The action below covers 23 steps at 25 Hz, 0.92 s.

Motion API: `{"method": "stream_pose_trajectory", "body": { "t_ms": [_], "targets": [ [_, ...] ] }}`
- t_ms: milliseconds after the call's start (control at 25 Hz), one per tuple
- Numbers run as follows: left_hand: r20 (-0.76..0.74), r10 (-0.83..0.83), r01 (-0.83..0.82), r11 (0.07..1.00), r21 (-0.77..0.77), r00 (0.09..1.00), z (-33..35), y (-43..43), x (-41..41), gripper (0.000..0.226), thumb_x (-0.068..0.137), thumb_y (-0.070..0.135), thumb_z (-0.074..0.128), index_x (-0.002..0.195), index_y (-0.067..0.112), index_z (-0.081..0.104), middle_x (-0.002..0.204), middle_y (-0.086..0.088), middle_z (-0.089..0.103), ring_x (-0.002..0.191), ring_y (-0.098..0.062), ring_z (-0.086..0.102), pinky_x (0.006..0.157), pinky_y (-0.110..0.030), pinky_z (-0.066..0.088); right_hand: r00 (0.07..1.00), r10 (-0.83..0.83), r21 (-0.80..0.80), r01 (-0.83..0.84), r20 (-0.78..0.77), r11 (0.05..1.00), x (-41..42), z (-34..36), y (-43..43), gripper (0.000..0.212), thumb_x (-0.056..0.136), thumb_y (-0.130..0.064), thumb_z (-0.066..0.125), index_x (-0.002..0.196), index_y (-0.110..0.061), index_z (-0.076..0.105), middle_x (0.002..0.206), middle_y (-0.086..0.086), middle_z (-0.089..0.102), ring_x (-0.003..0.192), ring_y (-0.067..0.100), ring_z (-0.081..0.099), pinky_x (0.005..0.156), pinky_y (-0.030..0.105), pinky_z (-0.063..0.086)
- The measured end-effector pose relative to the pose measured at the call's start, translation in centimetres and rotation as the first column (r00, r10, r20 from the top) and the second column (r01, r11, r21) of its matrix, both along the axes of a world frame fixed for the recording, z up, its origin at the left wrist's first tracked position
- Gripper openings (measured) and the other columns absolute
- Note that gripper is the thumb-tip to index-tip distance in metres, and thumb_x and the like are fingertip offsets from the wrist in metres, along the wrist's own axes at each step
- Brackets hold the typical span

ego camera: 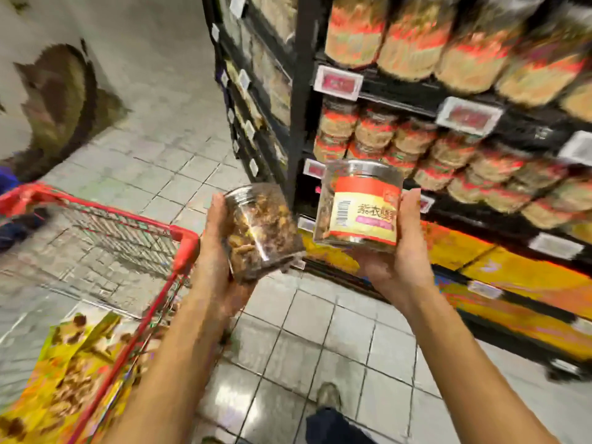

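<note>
I hold two clear plastic jars of brown snacks in front of a shop shelf. My left hand grips one jar from its left side, tilted so its plain side faces me. My right hand cups the other jar from below and from the right. This jar stands nearly upright, and its red and cream label with a barcode faces me. The two jars are apart, side by side at chest height.
A red wire shopping cart stands at my left, with a yellow snack pack in it. Black shelves at the right carry several rows of similar jars and price tags. Tiled floor lies below, and my shoe shows on it.
</note>
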<state>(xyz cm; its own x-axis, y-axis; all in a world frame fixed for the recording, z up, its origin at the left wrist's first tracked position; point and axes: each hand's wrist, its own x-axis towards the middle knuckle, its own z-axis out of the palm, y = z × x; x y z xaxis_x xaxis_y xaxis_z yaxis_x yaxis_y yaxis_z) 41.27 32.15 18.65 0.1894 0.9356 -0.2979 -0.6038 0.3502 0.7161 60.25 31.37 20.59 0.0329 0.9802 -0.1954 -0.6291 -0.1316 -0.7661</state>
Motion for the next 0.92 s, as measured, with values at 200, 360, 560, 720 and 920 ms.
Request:
{"method": "stream_pose_trajectory", "body": {
  "t_ms": [200,360,560,720,920],
  "targets": [
    [-0.293,0.230,-0.229,0.973,0.039,0.928,-2.7,6.1,10.2,0.061,0.062,0.059,0.059,0.099,0.011,0.067,0.079,-0.003,0.072,0.065,-0.015,0.068,0.063,-0.033,0.059,0.996,-0.084,-0.047,0.082,-0.034,0.996,7.8,-1.9,5.8,0.054,0.084,-0.058,0.033,0.077,-0.028,0.078,0.082,-0.001,0.075,0.075,0.013,0.072,0.063,0.029,0.059],
    [-0.507,0.451,-0.353,0.892,0.282,0.735,-7.0,12.3,14.5,0.077,0.056,0.051,0.080,0.115,0.010,0.053,0.104,-0.007,0.066,0.090,-0.019,0.066,0.089,-0.048,0.053,0.993,-0.117,-0.041,0.117,-0.007,0.992,9.9,-5.6,10.3,0.048,0.081,-0.059,0.039,0.082,-0.030,0.077,0.083,-0.004,0.075,0.077,0.011,0.072,0.058,0.022,0.055],
    [-0.557,0.590,-0.348,0.802,0.485,0.584,-12.6,22.0,18.6,0.105,0.050,0.049,0.082,0.134,0.006,0.035,0.132,-0.013,0.048,0.123,-0.024,0.051,0.104,-0.042,0.042,0.982,-0.191,-0.021,0.191,0.007,0.981,11.4,-11.4,14.3,0.044,0.080,-0.061,0.042,0.093,-0.035,0.074,0.094,-0.008,0.074,0.089,0.008,0.070,0.066,0.023,0.055],
    [-0.589,0.668,-0.313,0.739,0.597,0.455,-14.5,25.3,20.2,0.104,0.056,0.046,0.082,0.135,-0.001,0.034,0.132,-0.016,0.041,0.126,-0.025,0.042,0.109,-0.041,0.035,0.974,-0.227,-0.054,0.228,0.017,0.972,12.3,-12.6,14.6,0.042,0.079,-0.058,0.042,0.094,-0.035,0.074,0.096,-0.007,0.074,0.091,0.010,0.070,0.067,0.025,0.056],
    [-0.575,0.711,-0.258,0.692,0.674,0.406,-15.6,28.4,20.8,0.105,0.058,0.047,0.084,0.134,-0.004,0.033,0.131,-0.017,0.039,0.125,-0.026,0.042,0.109,-0.037,0.035,0.973,-0.230,-0.081,0.232,0.026,0.969,12.7,-13.2,14.3,0.054,0.075,-0.057,0.044,0.117,-0.029,0.063,0.112,0.001,0.070,0.103,0.019,0.067,0.078,0.033,0.058]
  ]
}}
